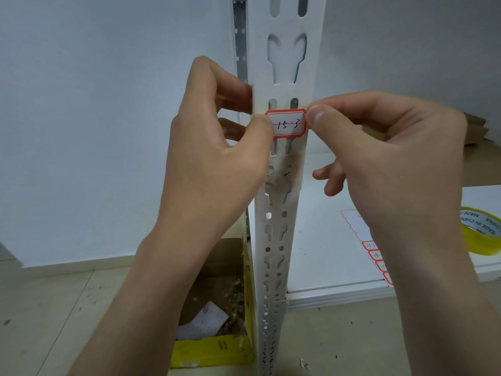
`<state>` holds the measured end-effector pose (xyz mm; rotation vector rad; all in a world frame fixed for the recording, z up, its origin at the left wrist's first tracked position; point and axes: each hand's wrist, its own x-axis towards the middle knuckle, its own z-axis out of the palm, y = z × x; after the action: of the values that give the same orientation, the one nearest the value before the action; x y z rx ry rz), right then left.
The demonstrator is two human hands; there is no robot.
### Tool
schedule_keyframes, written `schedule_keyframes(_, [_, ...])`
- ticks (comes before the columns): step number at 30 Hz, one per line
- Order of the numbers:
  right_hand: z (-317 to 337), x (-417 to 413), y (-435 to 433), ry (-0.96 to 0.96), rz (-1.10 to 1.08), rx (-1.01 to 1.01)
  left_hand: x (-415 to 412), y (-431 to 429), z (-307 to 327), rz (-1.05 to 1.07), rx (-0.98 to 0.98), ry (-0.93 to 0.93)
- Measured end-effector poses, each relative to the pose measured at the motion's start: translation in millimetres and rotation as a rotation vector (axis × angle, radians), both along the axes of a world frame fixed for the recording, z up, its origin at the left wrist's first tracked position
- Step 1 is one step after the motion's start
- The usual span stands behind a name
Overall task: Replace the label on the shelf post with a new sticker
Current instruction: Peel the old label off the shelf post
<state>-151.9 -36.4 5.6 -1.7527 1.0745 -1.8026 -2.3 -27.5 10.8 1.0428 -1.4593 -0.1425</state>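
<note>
A white slotted shelf post (282,63) runs up the middle of the view. A red-bordered white sticker (286,124) with handwritten "15-3" lies across the post's face. My left hand (214,147) pinches the sticker's left end between thumb and fingers, with the fingers wrapped behind the post. My right hand (390,147) pinches its right end with thumb and forefinger. Just below the sticker the post shows a smudged patch of brownish residue (284,172).
A sheet of red-bordered stickers (360,234) lies on the white shelf board (320,240) at right, partly hidden by my right wrist. A yellow tape roll (485,234) sits at the far right. An open yellow-edged cardboard box (214,321) of scraps stands on the floor left of the post.
</note>
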Motion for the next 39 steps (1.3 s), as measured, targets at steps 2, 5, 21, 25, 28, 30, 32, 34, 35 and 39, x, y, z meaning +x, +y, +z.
schedule_keyframes(2, [0.4, 1.0, 0.8, 0.013, -0.007, 0.004, -0.2, -0.1, -0.2, 0.004, -0.002, -0.001])
schedule_keyframes(5, [2.0, 2.0, 2.1, 0.041, -0.008, 0.029, -0.3, -0.3, -0.7, 0.003, -0.013, 0.003])
schedule_keyframes(21, [2.5, 0.6, 3.1, 0.066, -0.010, 0.061, -0.2, -0.3, -1.0, 0.023, -0.013, -0.005])
schedule_keyframes(25, [3.9, 1.5, 4.0, 0.052, -0.023, 0.042, 0.7, -0.6, -2.0, 0.026, -0.009, -0.009])
schedule_keyframes(28, [5.1, 2.8, 4.5, 0.081, -0.008, 0.055, 0.5, 0.2, -1.5, 0.025, -0.005, -0.005])
schedule_keyframes(30, [6.2, 3.4, 3.9, 0.082, 0.001, 0.068, -0.1, 0.9, -0.2, 0.021, -0.003, -0.013])
schedule_keyframes(32, [6.7, 3.3, 3.4, 0.075, 0.005, 0.080, -0.7, 1.3, 0.5, 0.015, 0.003, -0.020])
schedule_keyframes(34, [6.2, 4.4, 3.6, 0.074, 0.020, 0.082, 0.0, 1.3, 0.5, 0.007, 0.003, -0.021])
schedule_keyframes(35, [5.5, 5.1, 4.2, 0.074, 0.037, 0.079, 0.4, 1.3, 0.5, 0.004, 0.001, -0.021])
schedule_keyframes(39, [2.9, 3.4, 5.0, 0.070, 0.025, 0.049, 0.2, 1.8, 0.9, -0.007, -0.003, -0.014])
